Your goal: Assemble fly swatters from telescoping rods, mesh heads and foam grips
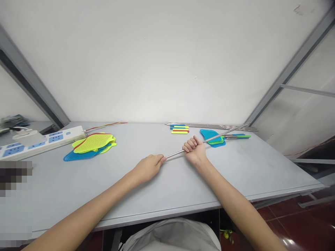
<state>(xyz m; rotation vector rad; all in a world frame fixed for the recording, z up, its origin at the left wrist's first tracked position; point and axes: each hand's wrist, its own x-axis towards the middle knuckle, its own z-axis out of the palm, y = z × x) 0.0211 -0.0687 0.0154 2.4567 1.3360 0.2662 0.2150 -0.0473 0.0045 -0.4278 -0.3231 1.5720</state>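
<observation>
A thin shiny metal rod [175,154] slants across the front of me, its far end reaching up to the right. My left hand [149,167] is closed with thumb and fingers pinched round its near end; what lies under those fingers is hidden. Further along, my right hand [195,150] has its fingers curled round the same rod, palm turned up. Just beyond that hand lie blue and green fly swatters [209,134], partly crossed by the rod. Several coloured plastic handles [180,132] in blue, yellow and red rest behind my hands.
Yellow and blue mesh swatter heads [94,143] are piled at the left. Beside them runs a white power strip [62,139] with a plug in it. More metal rods [209,126] lie along the back edge of the grey table [167,195], against a white wall.
</observation>
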